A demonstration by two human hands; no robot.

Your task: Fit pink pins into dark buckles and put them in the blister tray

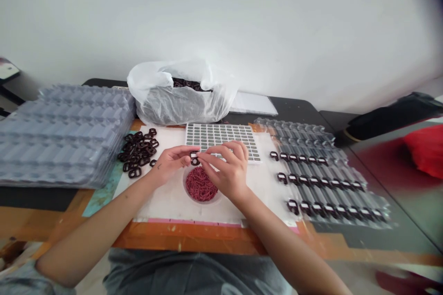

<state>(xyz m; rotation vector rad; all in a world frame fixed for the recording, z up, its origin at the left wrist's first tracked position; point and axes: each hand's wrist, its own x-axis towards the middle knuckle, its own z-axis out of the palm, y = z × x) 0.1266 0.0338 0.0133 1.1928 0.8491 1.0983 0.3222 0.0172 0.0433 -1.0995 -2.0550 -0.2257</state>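
Between thumb and fingers, my left hand (173,162) pinches a small black loop-shaped plastic part (194,158) that bears a white patch on its upper side. My right hand (228,166) meets it from the other side, thumb and forefinger closed at the part's right edge. Whether those fingertips also hold something tiny is hidden. Just below both hands sits a round dish of dark red, short stick-like pieces (201,185). Behind the fingers lies a white sheet (221,134) with rows of small grey rectangles. A loose pile of similar black parts (138,150) rests to the left.
Stacked clear plastic trays (65,133) fill the left side. On the right, a clear ridged tray (325,179) holds rows of black parts with white patches. A white plastic bag (180,103) of black parts stands at the back, near a black cylindrical object (394,115).
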